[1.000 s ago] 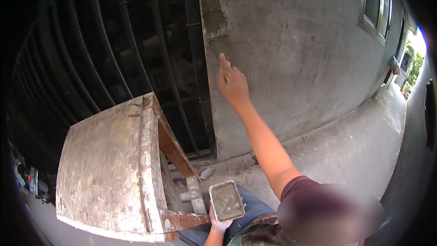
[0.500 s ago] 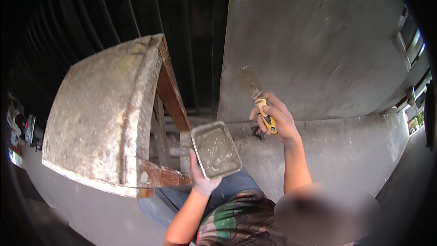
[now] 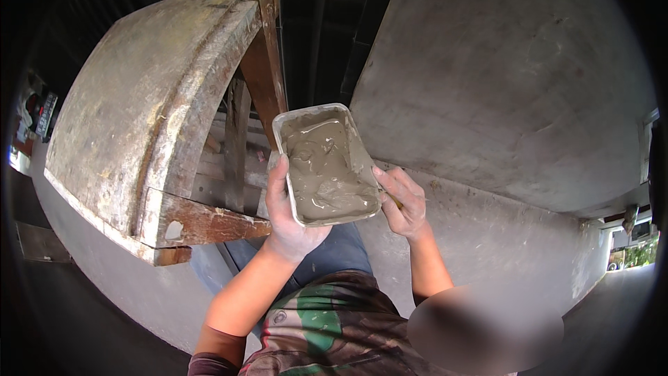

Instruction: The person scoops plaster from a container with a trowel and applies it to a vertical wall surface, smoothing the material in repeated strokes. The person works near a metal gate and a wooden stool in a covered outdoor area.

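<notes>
My left hand (image 3: 291,224) is closed around the lower left of a white-rimmed rectangular tub (image 3: 280,141), with the thumb along its side. Wet grey-brown mortar (image 3: 321,167) fills the tub, its surface ridged and stirred. At the tub's right edge, my right hand (image 3: 405,203) grips a putty knife (image 3: 394,200). Only a sliver of its yellow handle shows between the fingers; the blade cannot be made out clearly against the tub and mortar.
A worn wooden table (image 3: 132,111) with a crusted top and brown legs stands close on the left. A grey plastered wall (image 3: 501,76) rises ahead on the right, with dark ribbed panels beside it. Grey floor (image 3: 473,237) lies below.
The putty knife, earlier raised in front of the wall, has come down and left to the tub. The left hand has lifted the tub up the view, and the view itself has shifted.
</notes>
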Tool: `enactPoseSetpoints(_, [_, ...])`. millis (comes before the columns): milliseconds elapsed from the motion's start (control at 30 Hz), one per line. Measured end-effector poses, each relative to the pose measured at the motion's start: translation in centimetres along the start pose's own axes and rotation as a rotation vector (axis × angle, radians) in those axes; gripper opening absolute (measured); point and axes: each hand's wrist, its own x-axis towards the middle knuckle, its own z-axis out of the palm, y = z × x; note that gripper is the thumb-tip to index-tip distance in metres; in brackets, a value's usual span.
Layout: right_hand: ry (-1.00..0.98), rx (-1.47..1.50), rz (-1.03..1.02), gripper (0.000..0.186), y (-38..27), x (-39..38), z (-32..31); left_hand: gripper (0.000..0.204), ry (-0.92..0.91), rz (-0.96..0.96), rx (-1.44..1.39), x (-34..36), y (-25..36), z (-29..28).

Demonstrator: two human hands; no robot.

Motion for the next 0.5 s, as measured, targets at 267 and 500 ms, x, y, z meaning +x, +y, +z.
enactPoseSetpoints(267, [-0.128,0.002,-0.017,0.062,-0.4,-0.4,-4.0,0.067,0.036,0.037,0.028,-0.2,-0.3,0.5])
enactPoseSetpoints(500, [-0.168,-0.067,0.062,0.053,-1.1,-2.5,-6.2,0.068,0.099,0.017,0.035,0.5,-0.7,2.1])
